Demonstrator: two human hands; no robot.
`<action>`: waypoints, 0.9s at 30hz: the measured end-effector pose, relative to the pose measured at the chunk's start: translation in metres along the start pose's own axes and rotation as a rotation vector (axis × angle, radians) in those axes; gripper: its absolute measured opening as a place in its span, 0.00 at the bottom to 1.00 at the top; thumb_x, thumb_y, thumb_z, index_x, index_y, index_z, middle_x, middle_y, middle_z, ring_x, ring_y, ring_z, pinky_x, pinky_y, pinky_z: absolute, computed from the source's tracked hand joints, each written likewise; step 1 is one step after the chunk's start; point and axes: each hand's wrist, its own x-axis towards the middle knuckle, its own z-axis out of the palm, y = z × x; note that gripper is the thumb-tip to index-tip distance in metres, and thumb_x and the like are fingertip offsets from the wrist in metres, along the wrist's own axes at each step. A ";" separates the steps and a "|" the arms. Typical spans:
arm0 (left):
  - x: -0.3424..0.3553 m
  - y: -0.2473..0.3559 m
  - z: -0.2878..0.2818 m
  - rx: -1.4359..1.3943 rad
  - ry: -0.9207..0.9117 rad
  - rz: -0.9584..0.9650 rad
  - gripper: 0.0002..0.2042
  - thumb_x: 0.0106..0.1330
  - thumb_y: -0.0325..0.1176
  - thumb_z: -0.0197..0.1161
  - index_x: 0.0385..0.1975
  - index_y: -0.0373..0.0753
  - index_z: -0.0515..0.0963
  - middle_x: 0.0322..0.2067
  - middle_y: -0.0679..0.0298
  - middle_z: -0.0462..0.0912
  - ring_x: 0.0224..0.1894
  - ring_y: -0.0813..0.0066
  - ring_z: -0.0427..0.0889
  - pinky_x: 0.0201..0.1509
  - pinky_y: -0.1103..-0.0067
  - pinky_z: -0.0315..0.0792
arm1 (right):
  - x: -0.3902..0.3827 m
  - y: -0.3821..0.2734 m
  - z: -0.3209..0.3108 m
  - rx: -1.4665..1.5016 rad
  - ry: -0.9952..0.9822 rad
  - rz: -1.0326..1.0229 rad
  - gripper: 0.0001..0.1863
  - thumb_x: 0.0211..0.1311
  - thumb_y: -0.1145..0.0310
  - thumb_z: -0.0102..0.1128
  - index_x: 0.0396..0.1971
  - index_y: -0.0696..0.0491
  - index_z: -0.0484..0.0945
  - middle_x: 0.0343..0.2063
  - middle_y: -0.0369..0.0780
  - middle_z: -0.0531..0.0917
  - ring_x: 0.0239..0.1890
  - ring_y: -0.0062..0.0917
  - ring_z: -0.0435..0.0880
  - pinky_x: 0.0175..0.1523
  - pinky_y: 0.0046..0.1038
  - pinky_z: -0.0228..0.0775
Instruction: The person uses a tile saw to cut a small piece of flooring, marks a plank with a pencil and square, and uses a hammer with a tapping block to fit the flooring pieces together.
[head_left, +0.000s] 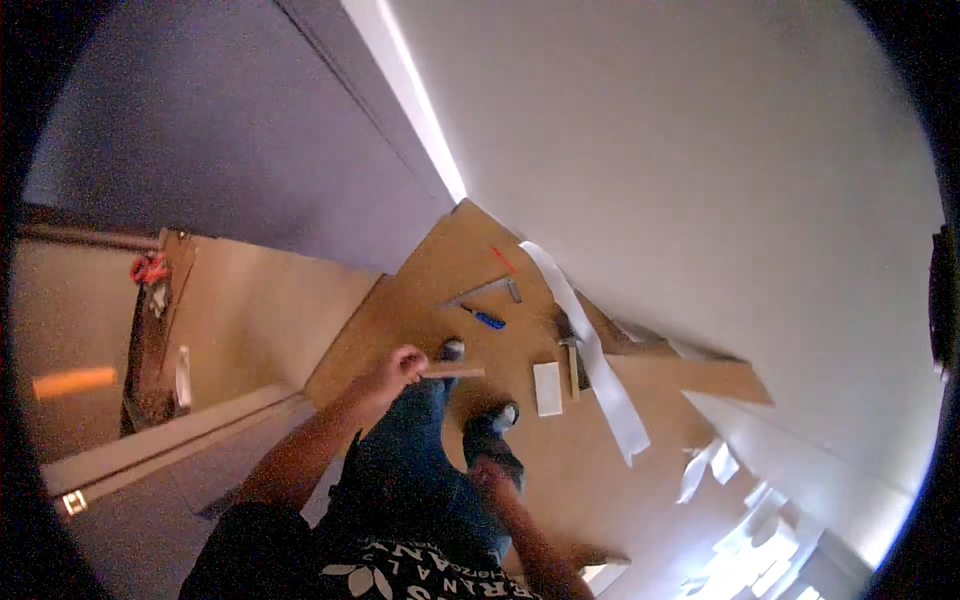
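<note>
My left hand (403, 365) is closed around one end of a short, flat strip of wood (458, 371), which points to the right above my shoes. Lower down, my right hand (488, 474) is beside my right knee; it is dark and blurred, so its fingers do not show clearly. On the brown floor ahead lie a blue-handled hand tool (485, 317), a try square (514, 290) and a thin red stick-like thing (503, 260). A hammer with a wooden handle (574, 372) lies to the right, next to a white rectangular piece (547, 388).
A long white strip (590, 345) curves across the floor along the right side. Brown board (725, 378) lies by the pale wall (700, 150). White scraps (705, 468) are scattered at lower right. To the left, red-handled scissors (150, 268) are at a wooden edge.
</note>
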 end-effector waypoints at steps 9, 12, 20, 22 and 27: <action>0.157 -0.078 -0.087 -0.212 0.325 -0.006 0.19 0.74 0.40 0.53 0.20 0.38 0.69 0.15 0.68 0.68 0.19 0.80 0.66 0.24 0.80 0.62 | -0.074 0.101 -0.043 -0.308 -0.407 0.215 0.20 0.71 0.56 0.51 0.56 0.50 0.77 0.49 0.47 0.82 0.50 0.41 0.80 0.57 0.39 0.70; 0.262 -0.158 -0.103 0.018 0.467 0.331 0.16 0.73 0.38 0.55 0.23 0.35 0.71 0.19 0.67 0.70 0.20 0.82 0.66 0.23 0.79 0.62 | 0.003 0.110 -0.035 -0.188 -0.464 0.292 0.18 0.68 0.60 0.57 0.55 0.50 0.77 0.46 0.43 0.84 0.48 0.37 0.82 0.55 0.37 0.73; 0.544 -0.322 -0.091 -0.467 0.469 0.144 0.09 0.73 0.31 0.55 0.34 0.31 0.75 0.25 0.63 0.77 0.26 0.77 0.77 0.32 0.78 0.76 | 0.341 0.153 -0.083 -0.059 0.196 0.273 0.17 0.71 0.59 0.53 0.43 0.58 0.78 0.29 0.39 0.81 0.31 0.24 0.78 0.40 0.27 0.73; 0.598 -0.375 -0.093 -0.548 0.491 0.191 0.09 0.74 0.30 0.55 0.34 0.30 0.75 0.25 0.62 0.78 0.26 0.77 0.77 0.33 0.78 0.77 | 0.398 0.172 -0.092 -0.157 0.244 0.145 0.14 0.71 0.63 0.54 0.43 0.59 0.78 0.29 0.39 0.81 0.31 0.24 0.78 0.40 0.27 0.74; 0.696 -0.485 -0.110 -0.292 0.559 0.282 0.07 0.72 0.30 0.57 0.41 0.34 0.79 0.29 0.60 0.82 0.32 0.69 0.82 0.38 0.73 0.78 | 0.490 0.176 -0.077 -0.397 0.281 -0.060 0.10 0.70 0.67 0.55 0.43 0.58 0.79 0.32 0.39 0.82 0.36 0.24 0.80 0.44 0.29 0.75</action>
